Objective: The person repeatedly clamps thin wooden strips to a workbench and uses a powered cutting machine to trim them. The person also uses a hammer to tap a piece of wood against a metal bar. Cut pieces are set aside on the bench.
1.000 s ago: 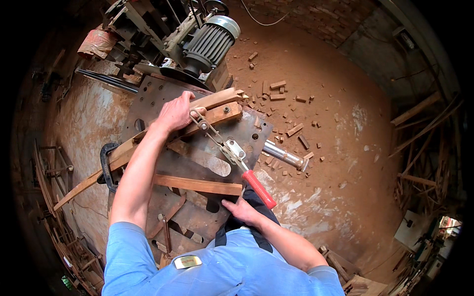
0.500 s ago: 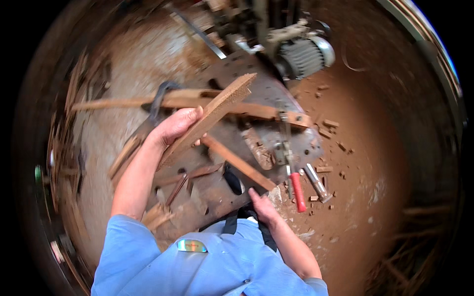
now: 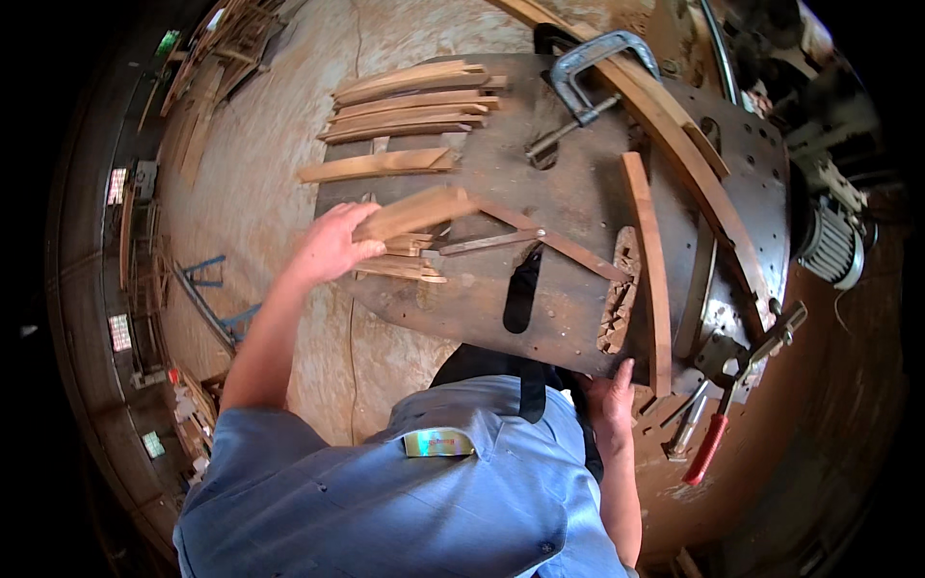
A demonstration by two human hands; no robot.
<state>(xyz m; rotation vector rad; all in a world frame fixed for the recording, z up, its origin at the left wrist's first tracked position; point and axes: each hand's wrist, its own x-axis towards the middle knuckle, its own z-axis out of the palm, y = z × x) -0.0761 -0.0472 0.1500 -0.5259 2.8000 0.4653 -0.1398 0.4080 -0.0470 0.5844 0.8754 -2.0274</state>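
My left hand point(image 3: 332, 246) is closed round the end of a short wooden piece point(image 3: 414, 214), held over the left part of the dark metal table point(image 3: 472, 313). Beneath and beside it is a small stack of wooden pieces point(image 3: 405, 270). At the table's front edge is my right hand point(image 3: 611, 390), thumb stretched up against the rim, its other fingers mostly hidden. A long wooden strip point(image 3: 647, 270) lies just beyond that thumb. Left of the strip is a chip-covered wooden block point(image 3: 620, 289). Two hinged flat strips point(image 3: 540, 234) lie mid-table.
More wooden pieces point(image 3: 409, 114) lie in rows at the far left of the table. A C-clamp point(image 3: 597, 72) grips a long curved timber point(image 3: 694, 173). At the right are a red-handled toggle clamp point(image 3: 708, 448) and an electric motor point(image 3: 832, 246). The tabletop has a slot point(image 3: 523, 289).
The view has swung left. My left hand has carried the wooden piece from the timber side to the stack on the left. My right hand stays by the table's front edge.
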